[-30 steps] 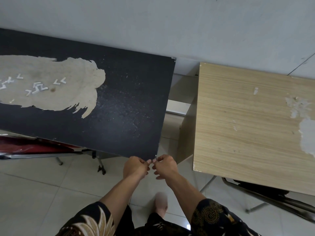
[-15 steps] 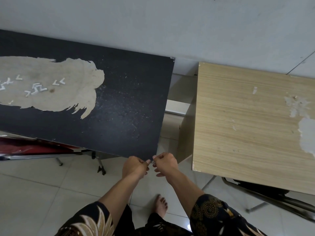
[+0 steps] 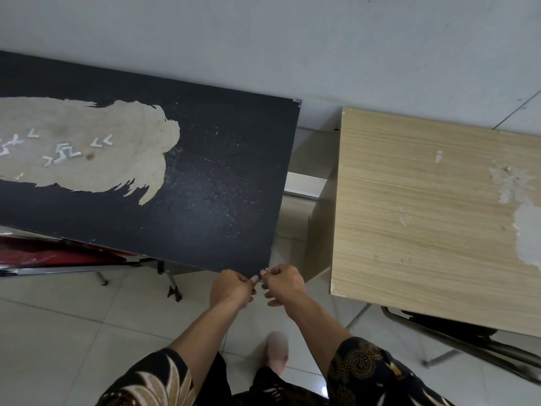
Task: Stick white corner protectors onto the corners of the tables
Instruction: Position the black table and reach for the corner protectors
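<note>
- Head view, looking down: both hands meet at the near right corner of the black tabletop (image 3: 219, 186).
- Right hand (image 3: 285, 284) has its fingers curled, and the fingertips pinch a small white corner protector (image 3: 264, 272) directly at that corner. The piece is touching the corner edge, but it is too small to tell how it sits on it.
- Left hand (image 3: 231, 288) also has its fingers curled, with the thumb (image 3: 254, 279) pushed against the corner, just beside the white piece. I cannot tell whether this hand grasps the piece as well or only presses there.
- Black tabletop has a big worn beige patch on its left part, and several loose white protectors (image 3: 66, 150) lie scattered on this patch, well apart from the hands.
- At the far right corner of the black tabletop a small pale piece (image 3: 297, 100) shows, too small to identify.
- Wooden tabletop (image 3: 424, 215) stands to the right, separated from the black one by a gap, and its surface is peeled at the right side.
- Both tabletops stand against the grey wall (image 3: 292, 39).
- Under the black tabletop a red object (image 3: 44, 253) and metal legs are visible, and a dark chair (image 3: 456, 332) is partly under the wooden one.
- Below the hands are patterned dark sleeves (image 3: 360, 373), a blurred bare foot (image 3: 276, 350) and the pale tiled floor (image 3: 58, 347).
</note>
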A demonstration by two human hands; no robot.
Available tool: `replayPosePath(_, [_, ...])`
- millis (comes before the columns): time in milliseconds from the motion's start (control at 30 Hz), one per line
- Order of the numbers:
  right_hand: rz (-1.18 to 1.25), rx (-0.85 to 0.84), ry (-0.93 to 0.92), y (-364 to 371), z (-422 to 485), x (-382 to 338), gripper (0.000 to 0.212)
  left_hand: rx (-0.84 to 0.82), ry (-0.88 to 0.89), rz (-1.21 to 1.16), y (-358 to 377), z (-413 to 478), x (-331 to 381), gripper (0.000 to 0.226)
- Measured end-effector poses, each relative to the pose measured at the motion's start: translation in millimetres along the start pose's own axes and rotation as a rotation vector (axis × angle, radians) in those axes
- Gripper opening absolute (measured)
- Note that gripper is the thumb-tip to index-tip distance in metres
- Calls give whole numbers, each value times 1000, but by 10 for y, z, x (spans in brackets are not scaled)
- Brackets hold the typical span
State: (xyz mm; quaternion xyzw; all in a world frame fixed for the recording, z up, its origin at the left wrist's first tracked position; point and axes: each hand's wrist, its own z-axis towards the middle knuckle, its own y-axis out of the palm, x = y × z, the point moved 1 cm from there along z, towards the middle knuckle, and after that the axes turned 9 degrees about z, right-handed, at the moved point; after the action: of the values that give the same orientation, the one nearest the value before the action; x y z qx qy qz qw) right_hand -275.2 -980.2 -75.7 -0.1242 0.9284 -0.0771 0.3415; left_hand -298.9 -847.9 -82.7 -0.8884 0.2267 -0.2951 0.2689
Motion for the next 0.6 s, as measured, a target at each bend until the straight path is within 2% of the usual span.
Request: replayPosePath(600, [-46, -73, 24, 17, -15, 44, 20, 20, -2, 20, 4, -40, 21, 33])
